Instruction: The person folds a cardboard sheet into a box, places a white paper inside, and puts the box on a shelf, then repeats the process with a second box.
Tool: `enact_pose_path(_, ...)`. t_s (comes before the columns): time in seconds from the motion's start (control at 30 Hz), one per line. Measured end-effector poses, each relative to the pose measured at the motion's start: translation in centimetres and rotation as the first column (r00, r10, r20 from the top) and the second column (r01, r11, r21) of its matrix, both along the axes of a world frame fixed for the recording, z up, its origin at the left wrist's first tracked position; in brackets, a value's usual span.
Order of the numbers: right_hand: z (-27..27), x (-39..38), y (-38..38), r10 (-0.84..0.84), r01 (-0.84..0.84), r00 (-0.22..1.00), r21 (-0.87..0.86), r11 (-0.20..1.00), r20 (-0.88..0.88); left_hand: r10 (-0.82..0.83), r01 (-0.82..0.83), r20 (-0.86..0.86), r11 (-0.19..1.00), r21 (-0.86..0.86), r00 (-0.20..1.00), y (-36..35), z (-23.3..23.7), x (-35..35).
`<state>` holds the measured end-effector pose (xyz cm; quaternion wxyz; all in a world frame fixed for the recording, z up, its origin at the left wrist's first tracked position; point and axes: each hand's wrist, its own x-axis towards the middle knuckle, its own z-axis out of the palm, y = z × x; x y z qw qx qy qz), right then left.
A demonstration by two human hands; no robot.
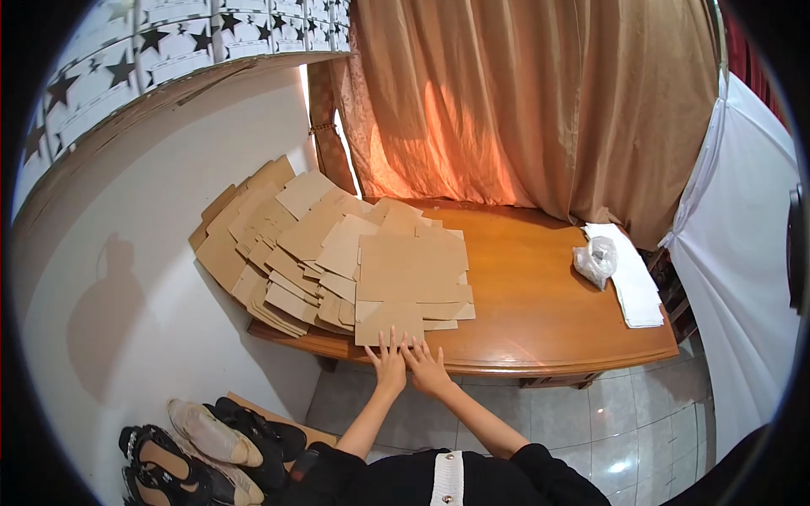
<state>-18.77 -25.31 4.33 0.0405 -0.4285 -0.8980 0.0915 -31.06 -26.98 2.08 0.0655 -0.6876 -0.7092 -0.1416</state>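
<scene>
Tan curtain: hangs in folds behind the far edge of the table, lit orange from behind near its middle.
Wooden table: polished brown top with a rounded near edge; its left edge meets a white wall, and its right half is mostly bare wood.
Starred boxes: white with black stars, stacked high up at the left above the wall.
Cardboard pile: many flat brown cut-outs, fanned and overlapping across the left part of the table from the far left corner to the near edge; some lean on the wall.
Top cardboard sheet: lies flat on the pile at its right side, with a narrower flap reaching to the near edge of the table.
White paper stack: a long, neat stack along the right edge of the table, well apart from the cardboard.
Shoes: several pairs, black and beige, on the floor by the wall, below the near left corner of the table.
Left hand: palm down over the near edge; fingers straight and slightly fanned, tips resting on the flap of the top sheet, gripping nothing.
Right hand: just beside the left, palm down on the near edge; fingers fanned, tips touching the flap's right corner, gripping nothing.
Plastic bag: clear and crumpled, sitting on the far end of the paper stack; its contents cannot be made out.
</scene>
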Motion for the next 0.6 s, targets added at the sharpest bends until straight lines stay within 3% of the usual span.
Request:
enact_pose_path(0.2, -2.1, -0.3, 3.8, -0.061, 0.057, 0.998, -0.110, 0.992, -0.033, -0.040, 0.038, -0.091, 0.999, -0.019, 0.995, 5.0, -2.4, -3.8)
enact_pose_path(0.3, -2.5, 0.1, 4.4, -0.096, 0.084, 0.993, -0.159, 0.984, -0.070, -0.078, 0.073, 0.031, 0.989, 0.125, 0.997, 5.8, -3.3, -5.7)
enact_pose_path(0.37, -2.6, 0.2, 4.7, -0.111, 0.093, 0.989, -0.175, 0.980, -0.096, -0.093, 0.082, 0.053, 0.981, 0.174, 0.994, 6.0, -1.7, -5.8)
enact_pose_path(0.43, -2.3, 0.3, 4.6, -0.162, 0.137, 0.946, -0.107, 0.985, -0.282, -0.109, 0.090, 0.073, 0.970, 0.226, 0.991, 6.2, 0.9, -5.8)
enact_pose_path(0.47, -2.1, 0.4, 4.5, -0.166, 0.139, 0.944, -0.114, 0.984, -0.284, -0.118, 0.081, 0.120, 0.957, 0.277, 0.986, 6.3, 2.4, -5.7)
enact_pose_path(0.53, -1.5, 0.7, 4.9, -0.147, 0.175, 0.871, 0.017, 0.984, -0.469, -0.135, 0.075, 0.163, 0.942, 0.328, 0.977, 6.9, 5.5, -5.3)
enact_pose_path(0.6, -0.6, 1.2, 5.5, -0.136, 0.183, 0.805, 0.025, 0.983, -0.578, -0.155, 0.025, 0.303, 0.920, 0.392, 0.940, 7.5, 8.9, -4.7)
